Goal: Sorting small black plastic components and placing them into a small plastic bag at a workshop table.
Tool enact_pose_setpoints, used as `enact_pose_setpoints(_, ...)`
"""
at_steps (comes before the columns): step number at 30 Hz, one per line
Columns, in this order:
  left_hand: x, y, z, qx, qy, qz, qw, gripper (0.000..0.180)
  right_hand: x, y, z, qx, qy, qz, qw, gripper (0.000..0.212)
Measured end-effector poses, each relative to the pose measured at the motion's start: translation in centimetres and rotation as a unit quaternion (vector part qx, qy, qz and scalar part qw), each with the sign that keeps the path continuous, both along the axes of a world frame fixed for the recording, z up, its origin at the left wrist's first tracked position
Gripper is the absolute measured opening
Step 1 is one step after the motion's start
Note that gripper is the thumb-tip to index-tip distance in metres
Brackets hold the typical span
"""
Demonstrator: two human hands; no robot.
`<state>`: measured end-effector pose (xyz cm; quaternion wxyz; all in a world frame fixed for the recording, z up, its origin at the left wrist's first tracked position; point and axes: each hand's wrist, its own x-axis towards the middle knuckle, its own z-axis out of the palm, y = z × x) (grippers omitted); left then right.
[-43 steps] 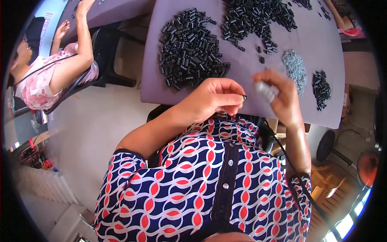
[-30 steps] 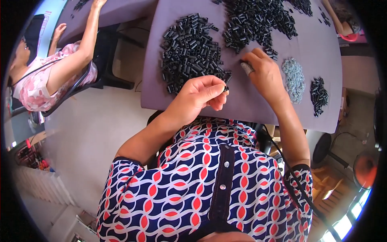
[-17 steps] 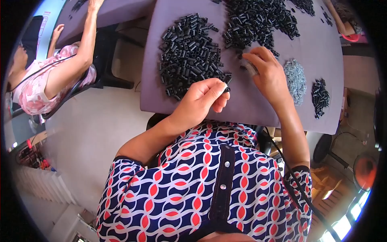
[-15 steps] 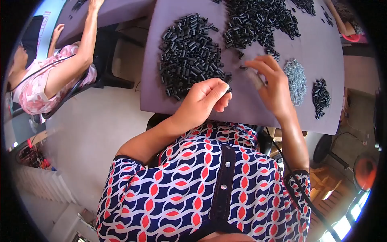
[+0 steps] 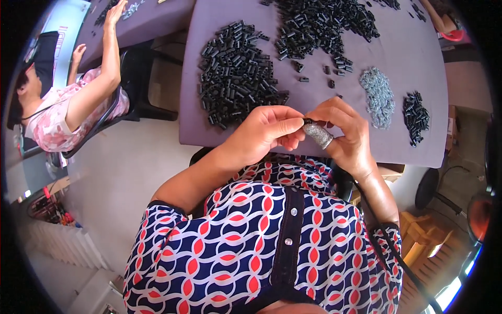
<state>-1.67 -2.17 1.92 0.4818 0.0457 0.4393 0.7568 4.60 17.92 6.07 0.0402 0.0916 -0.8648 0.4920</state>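
In front of my chest, my left hand (image 5: 266,131) and my right hand (image 5: 345,131) meet over the table's near edge. Between their fingertips is a small black plastic piece (image 5: 308,121), mostly hidden by the fingers. My left thumb and forefinger pinch it from one side, and my right fingers close on it from the other. A grey speckled finger sleeve (image 5: 318,135) covers my right thumb. Beyond my left hand lies a big heap of short black tubular pieces (image 5: 235,78). A few loose black pieces (image 5: 331,83) lie beyond my right hand.
A second black heap (image 5: 324,31) spreads at the table's far side. To the right are a pile of small shiny silvery parts (image 5: 377,97) and a smaller black pile (image 5: 416,118). A co-worker's arm (image 5: 107,68) reaches over another table at left; another person's arm (image 5: 439,18) shows far right.
My right hand has come left and nearer from the loose pieces to meet my left hand at the black piece. The left co-worker's head has come into view.
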Motion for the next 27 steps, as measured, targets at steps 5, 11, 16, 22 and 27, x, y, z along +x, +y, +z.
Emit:
enact_pose_setpoints(5,0.0,-0.2,0.0,0.006,-0.046,-0.02,0.999,0.017,0.0,0.3,0.4,-0.016,-0.002,0.018,1.0,0.023)
enact_pose_setpoints(11,0.2,-0.9,-0.5,0.027,-0.035,0.011,0.999,0.015,-4.1,2.3,-0.7,0.086,-0.029,-0.035,0.995,0.027)
enact_pose_setpoints(16,-0.2,-1.6,-0.5,0.021,-0.042,0.011,0.999,0.016,-9.6,1.0,-3.8,0.251,0.146,0.006,0.957,0.035)
enact_pose_setpoints(22,-0.3,-3.0,-0.7,0.017,-0.048,0.048,0.998,0.015,-9.4,1.5,-4.9,0.301,0.126,-0.002,0.945,0.035)
enact_pose_setpoints(27,-0.8,-2.6,-1.2,0.02,-0.046,0.02,0.999,0.015,-6.1,3.2,-3.9,0.27,0.072,0.001,0.96,0.039)
